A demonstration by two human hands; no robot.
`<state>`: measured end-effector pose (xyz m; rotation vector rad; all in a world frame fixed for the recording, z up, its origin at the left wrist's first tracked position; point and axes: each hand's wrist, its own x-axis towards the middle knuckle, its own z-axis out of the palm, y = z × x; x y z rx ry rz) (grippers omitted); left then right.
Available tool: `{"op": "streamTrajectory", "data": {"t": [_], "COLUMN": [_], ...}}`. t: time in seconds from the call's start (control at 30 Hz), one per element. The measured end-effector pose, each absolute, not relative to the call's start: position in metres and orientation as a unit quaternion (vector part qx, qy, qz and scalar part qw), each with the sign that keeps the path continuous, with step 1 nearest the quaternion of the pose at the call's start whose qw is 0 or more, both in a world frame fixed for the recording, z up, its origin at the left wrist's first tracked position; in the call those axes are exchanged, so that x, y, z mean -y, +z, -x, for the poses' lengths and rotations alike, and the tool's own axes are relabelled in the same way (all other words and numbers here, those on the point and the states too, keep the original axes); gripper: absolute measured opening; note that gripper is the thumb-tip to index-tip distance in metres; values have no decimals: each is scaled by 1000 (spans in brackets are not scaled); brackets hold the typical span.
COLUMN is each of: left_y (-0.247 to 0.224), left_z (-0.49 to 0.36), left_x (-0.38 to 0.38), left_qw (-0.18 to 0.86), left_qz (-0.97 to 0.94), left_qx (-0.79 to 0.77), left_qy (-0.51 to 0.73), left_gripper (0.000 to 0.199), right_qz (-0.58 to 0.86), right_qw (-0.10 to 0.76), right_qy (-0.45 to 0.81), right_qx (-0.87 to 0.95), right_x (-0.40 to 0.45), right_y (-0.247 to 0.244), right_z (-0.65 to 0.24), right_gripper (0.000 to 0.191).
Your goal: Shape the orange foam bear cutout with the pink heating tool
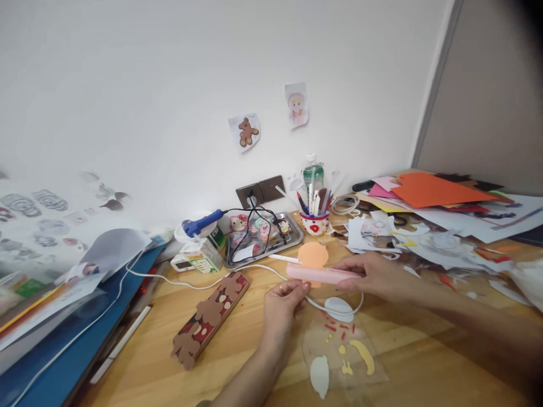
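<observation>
My right hand (369, 274) is closed around one end of a slim pink bar that looks like a mini hair straightener (311, 273). A white cord (335, 310) loops up towards that hand. Behind and below the bar shows a round-topped orange foam cutout (313, 254). My left hand (286, 299) pinches at the cutout's lower edge, just under the bar. On the table below lies a clear sheet (373, 350) bearing a yellow curved piece (363, 356), a white oval piece (319, 376) and several small red and yellow bits. Another white oval (338, 308) lies near the cord.
Left of my hands lies a brown bear-decorated box (212, 316). Behind stand a metal tray (265, 243), a blue glue gun (202, 223) and a decorated pen cup (314, 222). Paper sheets and scraps (441, 192) pile up at right; a blue board (85, 328) lies at left.
</observation>
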<state>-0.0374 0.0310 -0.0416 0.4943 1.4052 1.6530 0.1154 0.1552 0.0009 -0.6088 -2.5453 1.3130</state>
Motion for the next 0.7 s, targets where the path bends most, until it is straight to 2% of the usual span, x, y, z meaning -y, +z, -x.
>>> {"op": "streamTrajectory", "data": {"t": [0.17, 0.4, 0.7], "left_y": [-43, -43, -39], "left_z": [38, 37, 35], "left_x": [-31, -29, -29], "left_qw": [442, 441, 457], "left_qz": [-204, -220, -216], "left_qx": [-566, -567, -560], "left_qy": [666, 660, 656], "left_gripper": [22, 19, 21], "right_qz": [196, 209, 202], "right_qw": [102, 102, 127], "right_qy": [461, 427, 439], "right_qx": [859, 874, 866], "right_x": [-156, -157, -162], "right_y": [1, 1, 9], "right_z": [-115, -118, -120], "right_gripper": [36, 29, 30]}}
